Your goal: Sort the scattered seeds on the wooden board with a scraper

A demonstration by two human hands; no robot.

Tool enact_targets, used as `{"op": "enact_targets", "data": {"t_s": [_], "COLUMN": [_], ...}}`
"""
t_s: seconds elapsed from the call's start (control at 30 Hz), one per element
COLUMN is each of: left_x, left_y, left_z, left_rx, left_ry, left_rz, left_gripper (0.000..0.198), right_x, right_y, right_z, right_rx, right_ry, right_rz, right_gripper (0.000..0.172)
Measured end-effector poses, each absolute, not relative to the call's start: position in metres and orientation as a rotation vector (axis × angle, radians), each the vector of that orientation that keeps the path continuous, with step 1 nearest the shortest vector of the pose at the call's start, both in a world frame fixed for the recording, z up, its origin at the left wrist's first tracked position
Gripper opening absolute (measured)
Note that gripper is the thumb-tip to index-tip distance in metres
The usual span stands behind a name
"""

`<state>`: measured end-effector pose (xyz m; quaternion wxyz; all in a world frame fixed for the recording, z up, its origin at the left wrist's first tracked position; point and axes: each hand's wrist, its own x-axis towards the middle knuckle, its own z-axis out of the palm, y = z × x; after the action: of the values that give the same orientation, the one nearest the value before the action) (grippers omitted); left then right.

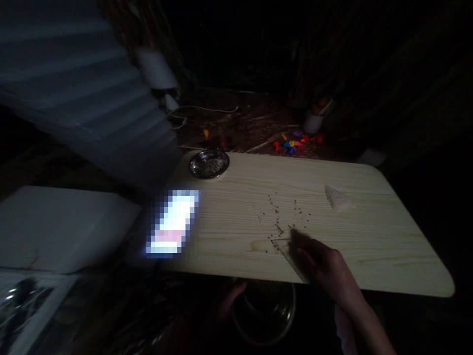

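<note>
Dark seeds (278, 228) and some pale grains (258, 215) lie scattered on the wooden tabletop (236, 251). Over their near right side is my right hand (327, 268), low against the surface with its fingers curled in; shadow hides whether something is between the fingertips. Just below the table's front edge, my left hand (232, 298) grips the left rim of a shiny metal bowl (264, 340). That bowl's inside is too dark to make out. Toward the back left of the table stands a shallow metal dish (209, 164) with grains in it.
A pale heap of grains (338, 198) sits at the right. By the table's left edge glows a blurred-out screen (172, 222). Behind the table are colourful small pieces (295, 143), a white container (313, 122) and a white cable (207, 108). The room is dark.
</note>
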<state>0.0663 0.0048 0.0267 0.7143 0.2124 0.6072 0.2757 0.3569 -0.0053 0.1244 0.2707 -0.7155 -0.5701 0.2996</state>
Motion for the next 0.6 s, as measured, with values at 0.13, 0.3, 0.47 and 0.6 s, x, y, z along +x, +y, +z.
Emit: {"op": "enact_targets", "data": {"t_s": [0.13, 0.3, 0.47, 0.6], "left_x": [0.057, 0.052, 0.05, 0.047], "left_y": [0.005, 0.004, 0.004, 0.007], "left_z": [0.012, 0.01, 0.01, 0.009], "left_rx": [0.502, 0.553, 0.576, 0.533], "left_ry": [1.412, 1.432, 1.402, 1.373], "left_rz": [0.621, 0.649, 0.686, 0.666], "left_gripper": [0.012, 0.01, 0.018, 0.015], "right_x": [0.358, 0.361, 0.356, 0.348], "right_y": [-0.004, -0.001, 0.009, 0.019], "right_z": [0.125, 0.126, 0.128, 0.134], "right_rx": [-1.938, -1.94, -1.922, -1.94], "right_ry": [-1.529, -1.522, -1.57, -1.614], "right_rz": [0.759, 0.686, 0.706, 0.706], "right_gripper": [0.031, 0.031, 0.039, 0.042]}}
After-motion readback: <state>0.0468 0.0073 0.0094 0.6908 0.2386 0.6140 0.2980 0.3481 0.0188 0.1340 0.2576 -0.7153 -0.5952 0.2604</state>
